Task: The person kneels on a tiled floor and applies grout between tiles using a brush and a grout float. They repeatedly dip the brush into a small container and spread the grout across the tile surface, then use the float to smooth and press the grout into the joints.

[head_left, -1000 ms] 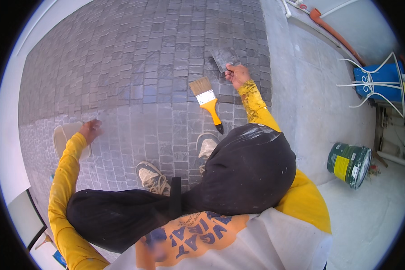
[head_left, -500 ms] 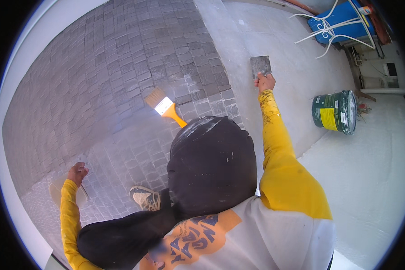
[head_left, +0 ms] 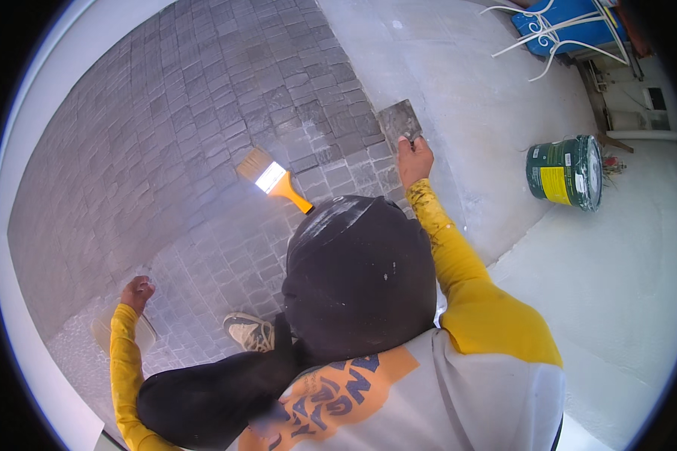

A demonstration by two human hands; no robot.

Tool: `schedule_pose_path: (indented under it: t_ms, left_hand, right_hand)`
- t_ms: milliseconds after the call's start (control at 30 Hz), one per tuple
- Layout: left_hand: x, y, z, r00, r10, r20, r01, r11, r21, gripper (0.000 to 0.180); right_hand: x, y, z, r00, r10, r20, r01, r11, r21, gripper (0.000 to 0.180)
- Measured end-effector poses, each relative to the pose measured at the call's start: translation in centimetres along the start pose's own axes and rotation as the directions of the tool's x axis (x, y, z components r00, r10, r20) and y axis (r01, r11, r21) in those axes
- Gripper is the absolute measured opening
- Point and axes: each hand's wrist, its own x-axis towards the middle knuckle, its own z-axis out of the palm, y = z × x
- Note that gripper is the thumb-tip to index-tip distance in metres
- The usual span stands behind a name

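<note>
My right hand [head_left: 416, 159] grips a flat, square grey scraper [head_left: 401, 122]. Its blade lies at the border between the grey stone blocks [head_left: 226, 83] and the smooth pale strip [head_left: 466, 98]. At the lower left, my left hand [head_left: 137, 293] has its fingers curled; whatever may be between them is too small to make out. Partly behind that hand and forearm is a pale, rounded flat object [head_left: 144, 336]. A wide paintbrush [head_left: 276, 182] with a yellow handle and tan bristles shows just beyond my dark-clothed knee [head_left: 361, 278], which hides the handle's end.
A dark green bucket [head_left: 558, 174] with a yellow label stands to the right. At the far right, a white curled metal frame [head_left: 543, 34] is in front of a blue object [head_left: 560, 19]. My shoe [head_left: 248, 332] rests on the stone blocks.
My right hand has moved left and slightly nearer with the scraper, from the pale strip to the border of the stone blocks, and the blade has tilted. My left hand has barely shifted.
</note>
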Motion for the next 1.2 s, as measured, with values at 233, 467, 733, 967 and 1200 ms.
schedule_pose_path:
  t_ms: [233, 467, 733, 967, 1200]
  left_hand:
    - [-1.1, 0.0, 0.1, 0.999, -0.042, 0.008, 0.042, 0.998, -0.041, 0.048]
    - [-2.1, -0.6, -0.3, 0.999, -0.052, 0.015, 0.053, 0.996, -0.071, 0.049]
    - [-1.6, -1.4, -0.2, 0.999, -0.043, 0.017, 0.043, 0.999, -0.023, 0.048]
    - [-1.3, -1.2, -0.2, 0.999, -0.031, 0.012, 0.031, 0.999, -0.037, 0.048]
    - [-1.6, -1.5, -0.1, 0.998, -0.055, -0.007, 0.054, 0.993, -0.105, 0.045]
  right_hand:
    - [1.7, -0.8, 5.6, 0.869, 0.353, 0.347, -0.495, 0.634, 0.595, 0.023]
    - [3.6, -1.9, 10.9, 0.879, 0.375, 0.293, -0.474, 0.635, 0.61, 0.026]
    - [4.5, -3.2, 11.6, 0.906, 0.376, 0.197, -0.416, 0.699, 0.582, 0.02]
    - [5.0, -4.5, 11.9, 0.885, 0.428, 0.181, -0.456, 0.723, 0.52, 0.017]
    - [5.0, -4.7, 12.0, 0.896, 0.423, 0.137, -0.428, 0.734, 0.527, 0.016]
